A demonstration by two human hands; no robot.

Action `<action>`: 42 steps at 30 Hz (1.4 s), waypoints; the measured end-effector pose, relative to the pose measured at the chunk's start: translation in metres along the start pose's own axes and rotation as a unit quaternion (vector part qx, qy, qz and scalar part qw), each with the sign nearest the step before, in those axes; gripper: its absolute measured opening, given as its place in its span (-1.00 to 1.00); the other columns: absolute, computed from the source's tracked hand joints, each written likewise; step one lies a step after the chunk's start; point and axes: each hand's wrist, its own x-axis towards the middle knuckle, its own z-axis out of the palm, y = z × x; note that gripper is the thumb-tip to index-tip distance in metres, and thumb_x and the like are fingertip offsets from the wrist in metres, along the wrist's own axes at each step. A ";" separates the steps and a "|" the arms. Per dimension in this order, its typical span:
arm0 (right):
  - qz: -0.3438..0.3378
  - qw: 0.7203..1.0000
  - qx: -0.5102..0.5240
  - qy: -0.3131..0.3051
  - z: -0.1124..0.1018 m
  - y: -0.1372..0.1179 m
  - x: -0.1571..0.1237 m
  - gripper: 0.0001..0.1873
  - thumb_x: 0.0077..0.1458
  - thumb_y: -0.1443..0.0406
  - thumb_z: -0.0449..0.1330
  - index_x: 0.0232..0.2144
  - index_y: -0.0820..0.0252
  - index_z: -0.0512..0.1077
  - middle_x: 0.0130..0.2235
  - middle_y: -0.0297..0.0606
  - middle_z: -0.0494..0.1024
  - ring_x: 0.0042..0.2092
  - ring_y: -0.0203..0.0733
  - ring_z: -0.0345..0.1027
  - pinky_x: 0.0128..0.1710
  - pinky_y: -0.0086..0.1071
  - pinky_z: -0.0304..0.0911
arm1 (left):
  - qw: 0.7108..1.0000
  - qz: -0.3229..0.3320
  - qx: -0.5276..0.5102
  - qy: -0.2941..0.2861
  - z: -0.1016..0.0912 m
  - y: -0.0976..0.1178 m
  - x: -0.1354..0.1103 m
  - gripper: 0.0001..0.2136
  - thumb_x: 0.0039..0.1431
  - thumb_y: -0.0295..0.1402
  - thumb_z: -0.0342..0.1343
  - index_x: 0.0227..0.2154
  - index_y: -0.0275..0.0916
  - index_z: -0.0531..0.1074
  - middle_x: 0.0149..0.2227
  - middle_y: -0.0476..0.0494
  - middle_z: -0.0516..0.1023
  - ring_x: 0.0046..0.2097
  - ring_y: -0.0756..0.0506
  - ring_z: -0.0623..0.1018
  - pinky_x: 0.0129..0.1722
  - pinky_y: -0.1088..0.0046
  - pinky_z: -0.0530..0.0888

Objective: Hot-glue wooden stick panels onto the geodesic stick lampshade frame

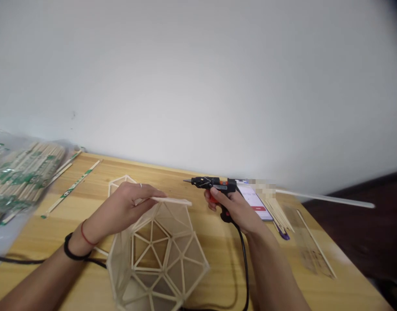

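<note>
Two Grips: Frame [182, 258] and Gun [206, 182]

The left hand [125, 201] pinched the frame's rim between thumb and fingers; the right hand [235, 209] wrapped firmly round the gun. The frame, a pale bowl of stick triangles, sat on the table [214, 255], mouth upward. The black gun, red at its trigger, pointed left above the table, long axis nearly level.

A stick frame [164, 273] and a glue gun [214, 183], both in hand.
The left hand [125, 207] pinches the stick frame's far rim; the right hand [229, 205], at the frame's right, grips the glue gun with its nozzle [187, 180] near that rim. Farther right of the frame, a phone [255, 199] and loose sticks [279, 214] lie on the bench [146, 166]; left of the frame sits a clear bag of sticks [33, 168].
</note>
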 end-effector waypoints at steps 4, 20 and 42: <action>-0.006 1.000 0.007 -0.008 0.005 0.011 -0.003 -0.50 0.24 -0.12 0.14 -0.43 0.17 0.36 -0.43 -0.34 0.34 -0.39 -0.24 0.22 -0.34 -0.32 0.14 | 1.000 -0.011 0.008 -0.003 -0.001 0.002 0.000 -0.78 0.36 -0.42 0.10 -0.06 -0.13 0.61 -0.08 0.00 0.72 -0.10 -0.03 0.69 -0.11 0.53 0.51; 0.018 0.994 -0.096 0.038 0.011 0.008 -0.011 -0.50 0.16 -0.12 0.20 -0.52 0.16 0.38 -0.46 -0.30 0.41 -0.37 -0.18 0.28 -0.34 -0.31 0.17 | 0.996 -0.010 0.053 0.074 0.002 0.008 0.005 -0.73 0.41 -0.31 0.06 -0.34 -0.27 0.59 -0.52 0.01 0.52 -0.50 0.04 0.42 -0.47 0.52 0.31; 0.045 0.963 -0.224 -0.144 0.019 -0.067 0.019 -0.49 0.10 -0.18 0.20 -0.47 0.13 0.45 -0.49 -0.28 0.42 -0.46 -0.23 0.23 -0.57 -0.40 0.09 | 0.985 -0.110 0.014 0.131 0.015 0.004 0.006 -0.73 0.36 -0.27 0.11 -0.44 -0.24 0.57 -0.54 0.00 0.56 -0.48 0.01 0.45 -0.50 0.53 0.35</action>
